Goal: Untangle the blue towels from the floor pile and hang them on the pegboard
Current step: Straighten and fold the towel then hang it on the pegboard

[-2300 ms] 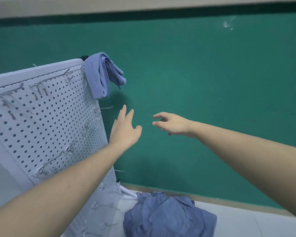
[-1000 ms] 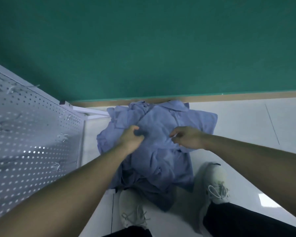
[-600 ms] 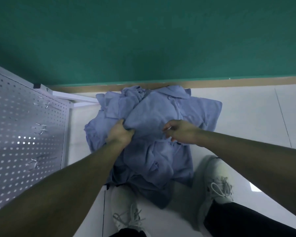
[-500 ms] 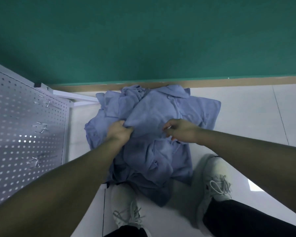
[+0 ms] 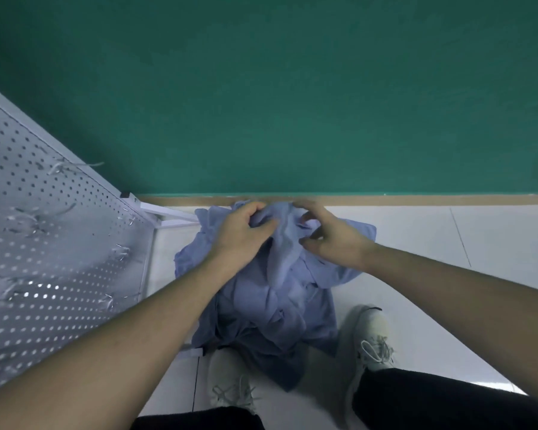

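Lifted since earlier, both hands, left (image 5: 241, 235) and right (image 5: 333, 240), grip a bunched, creased blue towel (image 5: 281, 243).

You have nothing to read here: no text, label, brand, number or sign shows legibly on any surface in your view.
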`<state>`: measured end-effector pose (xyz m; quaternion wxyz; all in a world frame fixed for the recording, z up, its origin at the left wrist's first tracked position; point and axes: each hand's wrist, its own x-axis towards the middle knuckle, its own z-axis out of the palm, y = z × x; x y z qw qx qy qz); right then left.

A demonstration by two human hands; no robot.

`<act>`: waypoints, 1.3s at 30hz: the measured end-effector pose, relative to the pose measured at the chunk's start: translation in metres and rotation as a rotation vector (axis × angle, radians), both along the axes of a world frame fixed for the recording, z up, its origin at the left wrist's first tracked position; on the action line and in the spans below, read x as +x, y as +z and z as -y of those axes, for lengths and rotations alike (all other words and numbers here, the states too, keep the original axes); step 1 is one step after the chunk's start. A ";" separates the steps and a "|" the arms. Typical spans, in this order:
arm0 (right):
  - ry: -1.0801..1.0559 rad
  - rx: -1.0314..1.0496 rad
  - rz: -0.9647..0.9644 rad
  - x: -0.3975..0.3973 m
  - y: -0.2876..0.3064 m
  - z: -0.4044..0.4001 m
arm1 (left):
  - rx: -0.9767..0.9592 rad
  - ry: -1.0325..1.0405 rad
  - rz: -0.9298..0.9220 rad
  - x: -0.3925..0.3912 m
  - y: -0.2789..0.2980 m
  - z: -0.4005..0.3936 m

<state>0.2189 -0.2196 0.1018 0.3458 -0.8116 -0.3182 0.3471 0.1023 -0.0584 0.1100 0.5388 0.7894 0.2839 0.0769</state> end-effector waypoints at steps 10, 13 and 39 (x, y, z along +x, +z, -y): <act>-0.012 0.331 0.040 -0.038 0.087 0.020 | -0.032 -0.170 0.181 -0.037 0.090 0.032; -0.047 0.421 -0.080 -0.046 0.103 0.028 | -0.030 -0.165 0.201 -0.047 0.103 0.043; -0.131 0.333 -0.253 -0.099 0.145 0.054 | -0.291 0.039 0.145 -0.091 0.124 0.067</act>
